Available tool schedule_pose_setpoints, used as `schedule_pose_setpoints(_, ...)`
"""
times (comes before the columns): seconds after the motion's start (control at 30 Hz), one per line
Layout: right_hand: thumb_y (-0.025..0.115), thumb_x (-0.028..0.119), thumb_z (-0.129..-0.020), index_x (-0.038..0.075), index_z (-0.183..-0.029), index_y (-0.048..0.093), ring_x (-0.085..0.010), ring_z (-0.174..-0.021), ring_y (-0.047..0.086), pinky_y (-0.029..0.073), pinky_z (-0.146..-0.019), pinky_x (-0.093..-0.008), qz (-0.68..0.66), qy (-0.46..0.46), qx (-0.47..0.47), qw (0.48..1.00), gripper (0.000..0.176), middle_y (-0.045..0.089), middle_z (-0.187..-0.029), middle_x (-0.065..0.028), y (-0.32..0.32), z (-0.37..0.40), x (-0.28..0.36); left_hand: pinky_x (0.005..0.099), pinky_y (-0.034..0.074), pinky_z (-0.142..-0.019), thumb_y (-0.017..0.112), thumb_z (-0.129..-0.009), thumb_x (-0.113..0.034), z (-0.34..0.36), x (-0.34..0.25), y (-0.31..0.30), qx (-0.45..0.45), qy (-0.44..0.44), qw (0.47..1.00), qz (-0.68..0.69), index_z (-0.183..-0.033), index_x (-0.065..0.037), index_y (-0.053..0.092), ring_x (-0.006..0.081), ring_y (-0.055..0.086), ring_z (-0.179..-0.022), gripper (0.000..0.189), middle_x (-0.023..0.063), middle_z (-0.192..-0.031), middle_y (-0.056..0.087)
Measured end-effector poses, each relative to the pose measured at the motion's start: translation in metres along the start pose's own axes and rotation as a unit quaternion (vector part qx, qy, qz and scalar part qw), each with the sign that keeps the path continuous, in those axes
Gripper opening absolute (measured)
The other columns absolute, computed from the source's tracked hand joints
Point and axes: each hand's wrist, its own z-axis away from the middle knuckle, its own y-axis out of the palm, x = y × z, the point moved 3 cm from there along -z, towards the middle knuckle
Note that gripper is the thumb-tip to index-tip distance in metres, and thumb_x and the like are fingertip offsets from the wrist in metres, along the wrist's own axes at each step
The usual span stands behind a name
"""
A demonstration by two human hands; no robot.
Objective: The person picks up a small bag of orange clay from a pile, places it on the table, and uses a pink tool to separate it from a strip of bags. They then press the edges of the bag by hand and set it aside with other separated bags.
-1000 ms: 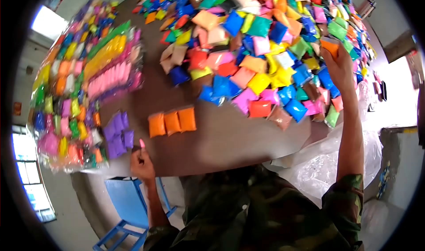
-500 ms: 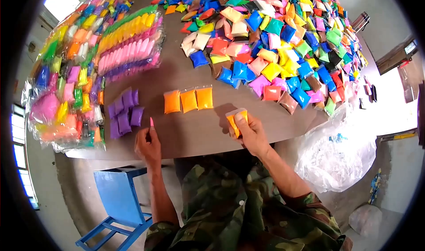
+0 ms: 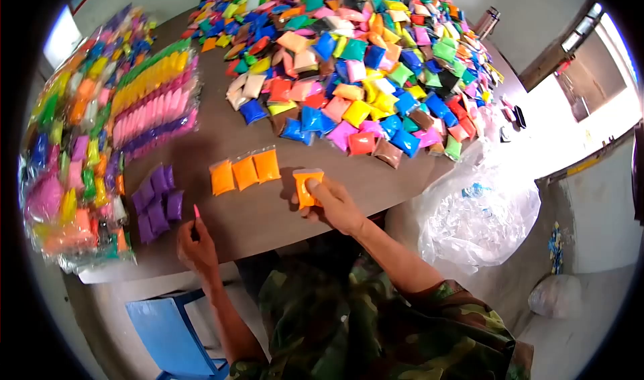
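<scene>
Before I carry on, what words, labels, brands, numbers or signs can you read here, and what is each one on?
None can be read.
Orange packet in the right hand: no legible print.
Three orange packets and purple packets: no legible print.
Loose pile: too small to tell.
Clear plastic bag: blue patch, too blurred to tell whether it is lettering.

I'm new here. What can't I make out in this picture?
All in the head view:
Orange packet: the right hand covers part of it.
Pink item: the left hand hides its lower part.
Packet heap: its top layer hides what lies beneath; the top edge cuts off its far end.
Chair: the bottom edge cuts it off.
</scene>
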Motion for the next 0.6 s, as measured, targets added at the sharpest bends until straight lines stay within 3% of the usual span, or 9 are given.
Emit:
schedule_pose_setpoints(0.17, 0.05, 0.041, -0.117, 0.006, -0.125, 0.067, -0.0062, -0.073, 0.064, 0.051, -0.061, -0.0218, 0.006, -0.027, -0.006, 1.0, 0.04, 0.072, -0.098, -0.0025, -0.005, 0.005, -0.009, 0.0408, 0.057, -0.073, 0.074, -0.101, -0.017, 0.001, 0.001, 0.002, -0.003, 0.013, 1.0, 0.005, -0.1, -0.003, 0.073, 0.0289, 0.071, -0.081, 0.014, 0.0131, -0.091, 0.073)
schedule_pose_setpoints(0.27, 0.05, 0.039, -0.117, 0.006, -0.125, 0.066, -0.0055, -0.071, 0.063, 0.05, -0.06, -0.0215, 0.067, -0.05, 0.037, 0.996, 0.038, 0.07, -0.096, -0.0012, -0.005, 0.006, -0.014, 0.0411, 0.057, -0.074, 0.073, -0.103, -0.019, 0.0, 0.007, 0.002, -0.002, 0.019, 1.0, 0.007, -0.102, -0.002, 0.074, 0.0293, 0.071, -0.082, 0.017, 0.0134, -0.092, 0.074)
schedule_pose_setpoints(0.37, 0.05, 0.035, -0.117, 0.005, -0.123, 0.066, -0.0051, -0.069, 0.062, 0.05, -0.06, -0.0212, 0.054, -0.102, 0.006, 0.993, 0.034, 0.069, -0.095, -0.0003, 0.003, 0.006, -0.021, 0.0401, 0.058, -0.078, 0.073, -0.104, -0.021, 0.0, 0.007, 0.004, 0.003, -0.011, 0.999, 0.037, -0.107, 0.0, 0.075, 0.0272, 0.072, -0.086, 0.021, 0.0139, -0.098, 0.075)
schedule_pose_setpoints(0.43, 0.051, 0.027, -0.116, 0.003, -0.125, 0.065, -0.0086, -0.073, 0.063, 0.052, -0.064, -0.0243, 0.053, -0.084, -0.005, 0.995, 0.029, 0.065, -0.099, -0.0029, 0.004, 0.009, -0.016, 0.0384, 0.058, -0.081, 0.072, -0.105, -0.022, 0.001, 0.015, -0.003, -0.078, -0.017, 0.993, 0.083, -0.108, 0.002, 0.074, 0.0259, 0.072, -0.09, 0.024, 0.0145, -0.103, 0.076)
schedule_pose_setpoints(0.5, 0.053, 0.022, -0.115, 0.003, -0.133, 0.064, -0.018, -0.084, 0.065, 0.055, -0.076, -0.0319, 0.169, -0.217, 0.004, 0.961, 0.029, 0.062, -0.107, -0.0084, 0.007, 0.011, -0.003, 0.0379, 0.058, -0.083, 0.072, -0.106, -0.022, 0.006, 0.013, -0.011, -0.085, -0.007, 0.993, 0.083, -0.11, 0.002, 0.074, 0.0259, 0.072, -0.093, 0.024, 0.0147, -0.105, 0.075)
schedule_pose_setpoints(0.53, 0.056, 0.018, -0.113, 0.004, -0.142, 0.062, -0.0274, -0.095, 0.064, 0.054, -0.086, -0.0384, 0.192, -0.251, 0.005, 0.949, 0.033, 0.059, -0.112, -0.0128, 0.006, 0.01, -0.006, 0.0374, 0.058, -0.085, 0.072, -0.106, -0.023, 0.005, 0.009, -0.012, -0.093, -0.003, 0.992, 0.082, -0.112, 0.001, 0.074, 0.0259, 0.072, -0.095, 0.025, 0.0149, -0.108, 0.075)
schedule_pose_setpoints(0.6, 0.056, 0.018, -0.112, 0.005, -0.143, 0.062, -0.0288, -0.097, 0.064, 0.053, -0.088, -0.0394, 0.197, -0.268, 0.007, 0.943, 0.034, 0.06, -0.111, -0.013, 0.005, 0.009, -0.008, 0.0375, 0.059, -0.087, 0.072, -0.106, -0.022, 0.013, -0.016, -0.016, -0.049, 0.022, 0.995, 0.085, -0.114, 0.001, 0.074, 0.0257, 0.072, -0.097, 0.024, 0.015, -0.109, 0.075)
